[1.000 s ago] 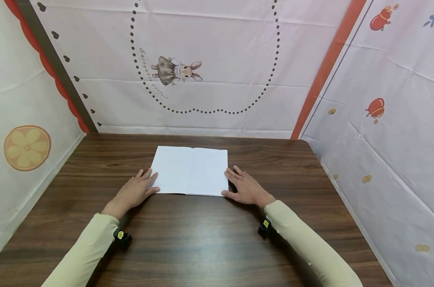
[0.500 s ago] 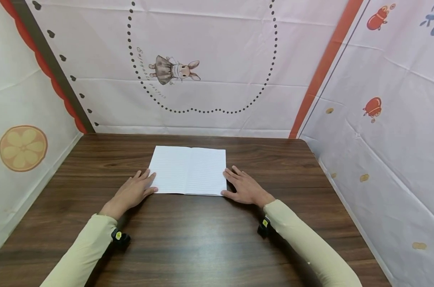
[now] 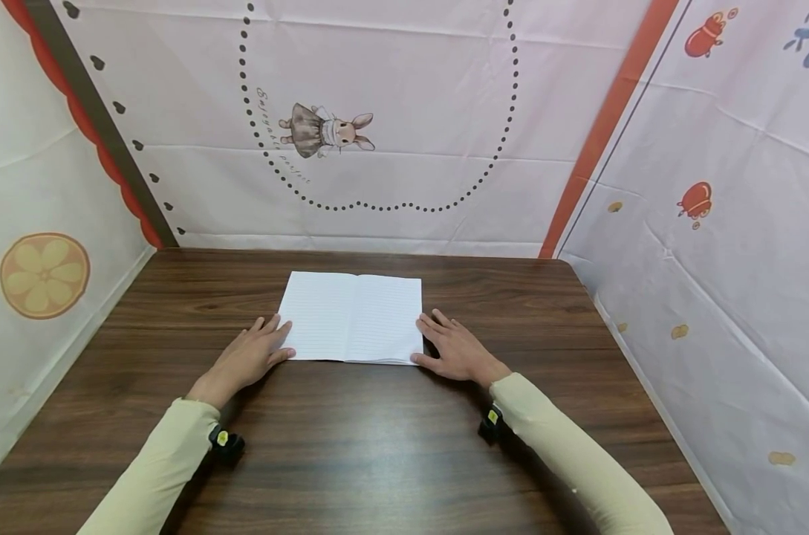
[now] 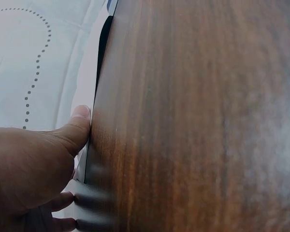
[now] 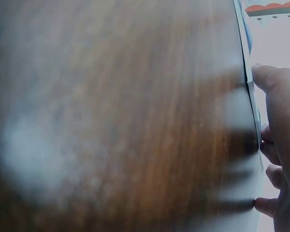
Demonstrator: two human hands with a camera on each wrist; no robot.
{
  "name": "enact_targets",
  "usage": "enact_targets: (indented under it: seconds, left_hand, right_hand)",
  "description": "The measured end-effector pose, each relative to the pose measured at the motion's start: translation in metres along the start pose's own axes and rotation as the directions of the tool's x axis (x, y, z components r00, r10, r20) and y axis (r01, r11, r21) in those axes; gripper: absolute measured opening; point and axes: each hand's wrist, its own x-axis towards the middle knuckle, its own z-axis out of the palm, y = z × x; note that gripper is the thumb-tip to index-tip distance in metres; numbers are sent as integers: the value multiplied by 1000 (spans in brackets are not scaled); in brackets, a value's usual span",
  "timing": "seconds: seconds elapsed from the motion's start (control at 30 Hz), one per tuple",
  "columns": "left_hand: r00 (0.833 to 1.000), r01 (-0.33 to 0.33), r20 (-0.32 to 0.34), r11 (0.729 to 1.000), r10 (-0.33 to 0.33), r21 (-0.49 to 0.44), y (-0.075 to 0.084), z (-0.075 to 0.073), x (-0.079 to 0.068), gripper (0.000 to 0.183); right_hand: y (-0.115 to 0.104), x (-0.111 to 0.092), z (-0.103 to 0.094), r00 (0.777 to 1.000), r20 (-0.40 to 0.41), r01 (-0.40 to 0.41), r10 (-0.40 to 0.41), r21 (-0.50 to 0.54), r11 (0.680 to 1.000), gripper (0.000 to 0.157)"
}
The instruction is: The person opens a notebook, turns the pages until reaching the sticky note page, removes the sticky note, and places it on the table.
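Note:
An open notebook [image 3: 351, 316] with lined white pages lies flat on the dark wooden table. My left hand [image 3: 247, 357] rests at its left edge, fingers spread, with the thumb on the near left corner. At the opposite edge, my right hand [image 3: 460, 349] touches the notebook with spread fingers, its thumb on the near right corner. In the left wrist view the left thumb [image 4: 79, 121] presses on the page edge. The right wrist view shows the right thumb [image 5: 266, 77] at the notebook's edge and the other fingertips lower down. Neither hand is curled round anything.
The wood-grain table [image 3: 377, 446] stretches in front of and around the notebook. Behind it hangs a white printed cloth [image 3: 411, 96] with a rabbit figure. Further printed cloths stand along the left and right sides. A small black camera is strapped to each wrist.
The head view has shifted slightly. Both hands stay at the notebook's edges, and the notebook lies in the same place, its near right page edges looking slightly more parted.

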Motion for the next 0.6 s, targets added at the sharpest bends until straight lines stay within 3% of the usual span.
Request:
enact_targets:
  seconds: [0.6]
  left_hand:
    - [1000,-19,-6,999,20,45,5,-6,-2,62]
  right_hand:
    - [-5,2,2,999,4,-39,39,-3,999,83]
